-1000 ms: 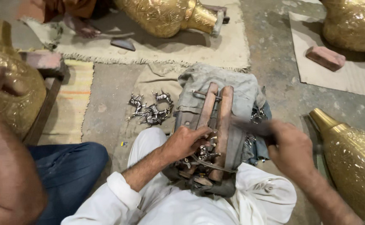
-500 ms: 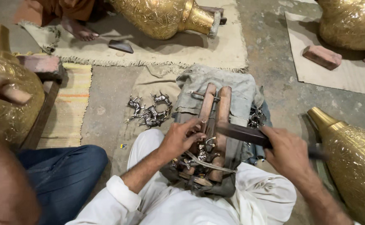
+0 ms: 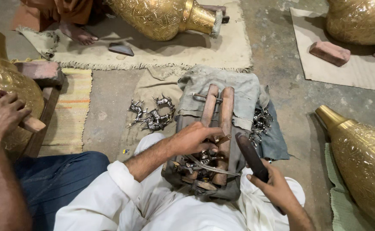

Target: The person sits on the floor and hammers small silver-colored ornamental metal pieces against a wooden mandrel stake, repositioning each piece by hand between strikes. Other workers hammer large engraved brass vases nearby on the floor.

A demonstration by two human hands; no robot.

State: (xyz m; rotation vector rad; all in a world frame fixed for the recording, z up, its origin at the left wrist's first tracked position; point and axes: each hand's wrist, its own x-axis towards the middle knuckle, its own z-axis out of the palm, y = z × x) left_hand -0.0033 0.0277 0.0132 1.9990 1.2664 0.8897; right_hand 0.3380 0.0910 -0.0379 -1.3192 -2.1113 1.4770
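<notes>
**Hand steadies a small casting in the wooden clamp while the file comes in**

Left hand (image 3: 194, 137) lies over the two-bar wooden clamp (image 3: 217, 115), fingers curled narrow and pinching a small silvery metal figure (image 3: 204, 157) held between the bars on the person's lap. To do this well, I judge the fingertips should stay low and clear of the stroke line, pressing the piece firmly so it cannot chatter. Right hand (image 3: 277, 188) is wrapped closed around the handle of a long dark flat file (image 3: 249, 155), its tip tilted up toward the clamp.

At far left, a co-worker's hand (image 3: 1, 113) grips a wooden handle (image 3: 32, 124) against an engraved brass vase (image 3: 7, 96). A pile of silvery deer-shaped castings (image 3: 151, 114) lies on the floor cloth just left of the clamp; more sit to its right on grey fabric (image 3: 262, 122). Another brass vase (image 3: 361, 158) lies near the right elbow and could crowd a long stroke.
</notes>
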